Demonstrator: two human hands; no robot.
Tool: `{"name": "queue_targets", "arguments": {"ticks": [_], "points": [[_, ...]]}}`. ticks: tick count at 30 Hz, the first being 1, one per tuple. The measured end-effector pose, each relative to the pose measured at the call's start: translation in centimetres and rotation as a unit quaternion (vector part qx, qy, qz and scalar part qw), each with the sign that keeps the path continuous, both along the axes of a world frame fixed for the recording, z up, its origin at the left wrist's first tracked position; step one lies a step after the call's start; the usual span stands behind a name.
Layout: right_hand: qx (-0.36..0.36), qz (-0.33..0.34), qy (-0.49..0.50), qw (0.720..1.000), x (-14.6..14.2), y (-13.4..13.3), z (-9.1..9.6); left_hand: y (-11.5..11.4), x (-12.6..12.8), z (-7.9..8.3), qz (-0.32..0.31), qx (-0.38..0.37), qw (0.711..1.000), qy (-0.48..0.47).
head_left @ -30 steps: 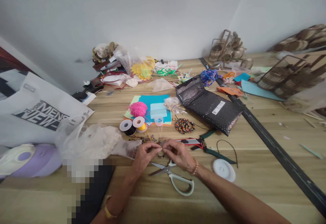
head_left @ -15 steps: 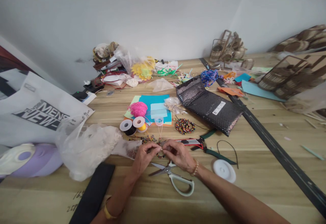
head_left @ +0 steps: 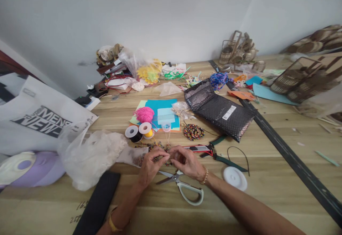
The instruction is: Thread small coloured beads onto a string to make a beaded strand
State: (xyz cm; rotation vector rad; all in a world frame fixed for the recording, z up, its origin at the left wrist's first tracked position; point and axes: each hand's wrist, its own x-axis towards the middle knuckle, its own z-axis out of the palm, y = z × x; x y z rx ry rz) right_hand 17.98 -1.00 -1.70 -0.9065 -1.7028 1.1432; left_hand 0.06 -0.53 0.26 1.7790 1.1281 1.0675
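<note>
Close together over the table, my left hand and my right hand have their thumbs and forefingers pinched, the fingertips nearly meeting. A short string of small coloured beads shows just below, and my left fingers seem closed on its end. What my right fingers pinch is too fine to make out. White-handled scissors lie spread under my right hand. A small bag of beads lies beside my left hand. Pale thread runs from a small clear spool toward the hands.
Behind lie a coil of beads, black and yellow thread spools, pink yarn and a black bubble mailer. Green-handled pliers and a red-grey cutter lie right, near a white disc. A plastic bag lies left.
The fingertips of my two hands have drawn very slightly apart, with the right fingers shifting a little. The things on the table stay where they were.
</note>
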Motion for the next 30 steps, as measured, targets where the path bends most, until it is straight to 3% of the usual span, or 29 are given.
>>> {"name": "queue_targets", "arguments": {"ticks": [5, 10, 14, 20, 30], "points": [[-0.012, 0.019, 0.014, 1.000, 0.0, 0.1, 0.2, 0.0, 0.0, -0.1, -0.008, 0.011, 1.000, 0.009], [0.010, -0.037, -0.031, 0.999, 0.2, 0.3, 0.2, 0.1, -0.2, -0.3, 0.033, 0.035, 0.997, 0.057], [-0.017, -0.076, -0.027, 0.997, 0.2, 0.3, -0.1, 0.5, -0.5, -0.9, 0.056, 0.108, 0.985, 0.123], [-0.025, -0.103, -0.023, 0.994, 0.1, 0.4, -0.3, 0.7, -0.7, -1.3, 0.005, 0.182, 0.960, 0.214], [-0.008, -0.136, -0.037, 0.990, 0.1, 0.4, -0.5, 0.2, -1.0, -0.8, -0.045, 0.163, 0.935, 0.313]]}}
